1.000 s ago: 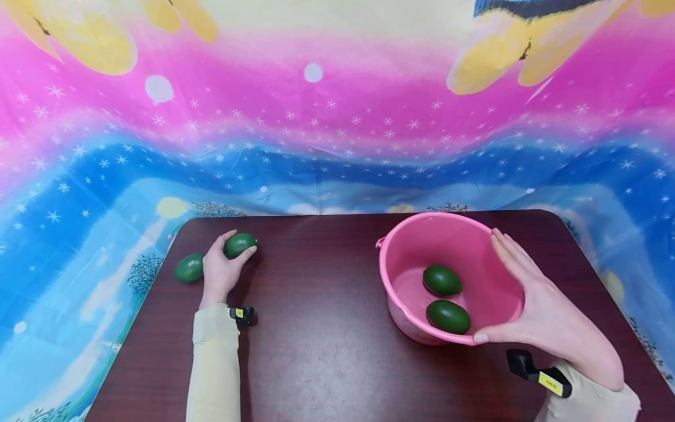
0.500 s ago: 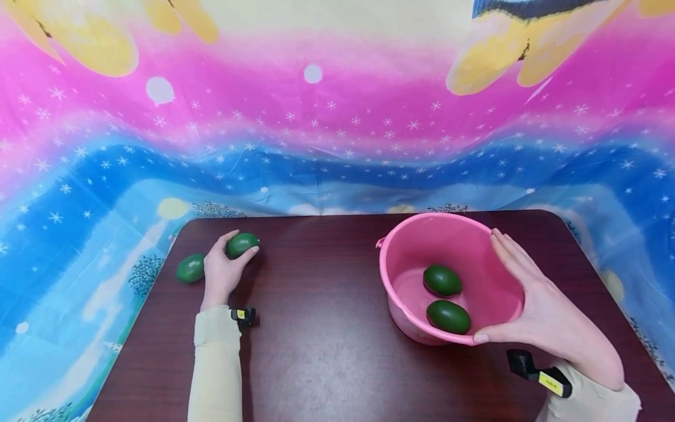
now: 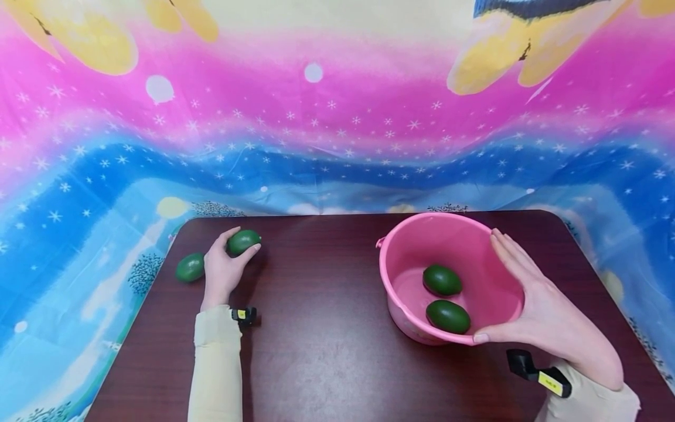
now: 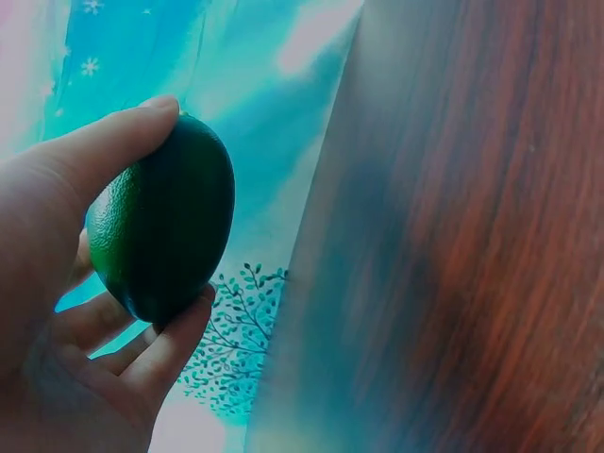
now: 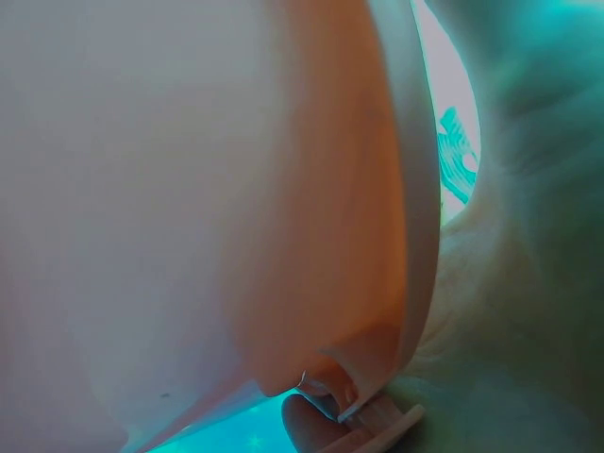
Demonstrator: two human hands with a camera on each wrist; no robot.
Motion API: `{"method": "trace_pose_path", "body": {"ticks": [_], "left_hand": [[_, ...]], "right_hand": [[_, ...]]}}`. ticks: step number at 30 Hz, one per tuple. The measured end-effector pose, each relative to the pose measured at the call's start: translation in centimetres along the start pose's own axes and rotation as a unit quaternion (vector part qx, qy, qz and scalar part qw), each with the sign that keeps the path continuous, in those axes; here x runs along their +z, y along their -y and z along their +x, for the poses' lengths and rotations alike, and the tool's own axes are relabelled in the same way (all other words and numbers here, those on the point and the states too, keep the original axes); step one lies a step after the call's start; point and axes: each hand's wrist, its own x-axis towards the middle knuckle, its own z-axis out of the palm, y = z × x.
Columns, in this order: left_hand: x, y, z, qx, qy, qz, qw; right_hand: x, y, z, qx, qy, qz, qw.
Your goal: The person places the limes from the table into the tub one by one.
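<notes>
My left hand (image 3: 224,269) holds a green lime (image 3: 244,241) between thumb and fingers at the table's far left. The left wrist view shows its pebbled skin, with the thumb on one end of the lime (image 4: 170,217) and fingertips at the other. Just left of that hand, another lime (image 3: 190,268) lies on the table. On the right stands a pink bucket (image 3: 387,258), tipped so its opening faces me. Spread across its right side, my right hand (image 3: 543,308) grips the rim, thumb at the near edge and fingers at the far edge. Two limes (image 3: 442,280) lie inside.
The dark brown wooden table (image 3: 316,305) has rounded far corners. A colourful printed cloth (image 3: 337,135) hangs behind it and along both sides. Bare tabletop lies between the left hand and the bucket. A small black camera (image 3: 244,317) is on the left wrist.
The left hand has shifted slightly right and up in the head view, with the lime in its grip. The right hand and bucket have stayed put.
</notes>
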Motion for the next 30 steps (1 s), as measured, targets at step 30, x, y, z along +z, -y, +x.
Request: {"method": "trace_pose_path", "body": {"ticks": [30], "left_hand": [[0.3,-3.4,-0.6,0.053,-0.019,-0.023,0.9982]], "right_hand": [[-0.1,0.1,0.0,-0.004,-0.001,0.004,1.000]]}}
